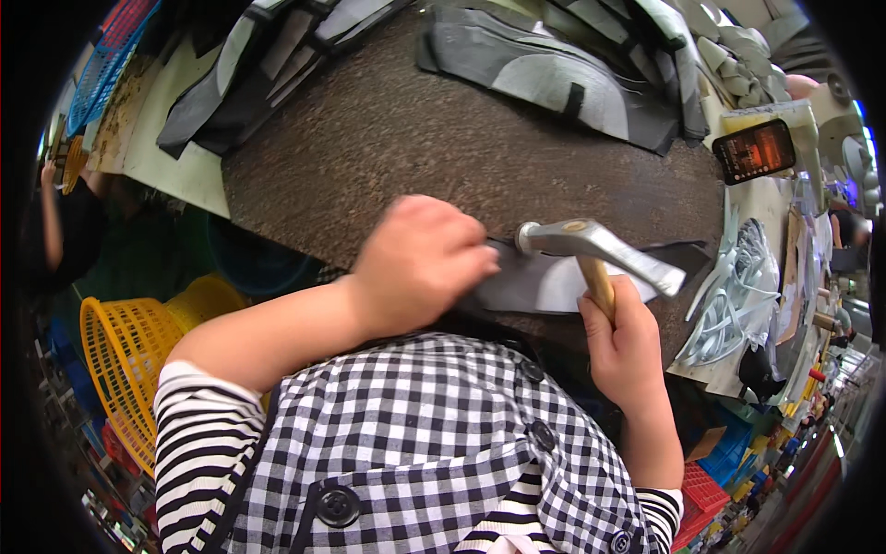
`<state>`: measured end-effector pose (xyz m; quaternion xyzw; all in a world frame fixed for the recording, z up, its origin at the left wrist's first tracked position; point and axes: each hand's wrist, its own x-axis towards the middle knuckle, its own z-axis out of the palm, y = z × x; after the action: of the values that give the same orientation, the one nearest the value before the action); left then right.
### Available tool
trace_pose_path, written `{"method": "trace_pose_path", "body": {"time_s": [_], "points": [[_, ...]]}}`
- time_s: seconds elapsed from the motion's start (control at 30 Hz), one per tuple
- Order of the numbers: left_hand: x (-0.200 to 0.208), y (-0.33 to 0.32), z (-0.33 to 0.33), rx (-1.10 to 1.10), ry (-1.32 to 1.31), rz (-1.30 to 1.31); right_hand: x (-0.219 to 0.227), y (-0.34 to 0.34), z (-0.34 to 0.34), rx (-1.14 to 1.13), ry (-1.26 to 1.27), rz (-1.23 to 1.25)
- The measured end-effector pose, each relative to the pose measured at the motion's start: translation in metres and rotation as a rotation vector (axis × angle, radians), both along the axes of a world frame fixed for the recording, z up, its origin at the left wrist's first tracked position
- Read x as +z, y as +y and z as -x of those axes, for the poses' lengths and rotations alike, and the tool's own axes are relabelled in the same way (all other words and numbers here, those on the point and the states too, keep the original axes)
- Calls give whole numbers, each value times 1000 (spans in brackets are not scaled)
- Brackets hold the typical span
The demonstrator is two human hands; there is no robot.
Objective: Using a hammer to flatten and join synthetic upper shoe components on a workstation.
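I have both bare hands in my view, well apart over the brown, rough-surfaced worktable (369,148). The left forearm slants in from the lower left, its striped sleeve up near the elbow, and runs across the front of the body. The left hand (423,263) is at its end, back upward, fingers curled in and pointing right; it is blurred, and I cannot tell whether the fingertips pinch anything. They are at the left end of the flat dark-grey piece with a pale panel (544,282), which lies along the table's near edge, close to the body.

On my right, the other forearm rises almost straight from the lower edge. The right hand (625,337) is clamped around the pale wooden handle (599,288) of a steel hammer (591,245), thumb lying along the wood. The hammer head shows over the piece, its round face toward the left hand and its flattened end toward the lower right; I cannot make out whether steel touches the piece.

Beyond the hands, similar grey-and-white pieces (554,78) lie at the table's far side. A black smartphone with a lit screen (754,151) leans at the right.
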<state>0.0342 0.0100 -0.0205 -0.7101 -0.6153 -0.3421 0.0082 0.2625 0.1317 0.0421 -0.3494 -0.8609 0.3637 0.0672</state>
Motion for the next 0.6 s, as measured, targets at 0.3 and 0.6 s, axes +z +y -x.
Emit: {"method": "trace_pose_path", "body": {"time_s": [0.3, 0.6], "points": [[23, -38, 45, 237, 68, 103, -45, 62, -35, -401, 1254, 1515], [12, -38, 60, 216, -228, 140, -67, 73, -41, -221, 1448, 1621]]}}
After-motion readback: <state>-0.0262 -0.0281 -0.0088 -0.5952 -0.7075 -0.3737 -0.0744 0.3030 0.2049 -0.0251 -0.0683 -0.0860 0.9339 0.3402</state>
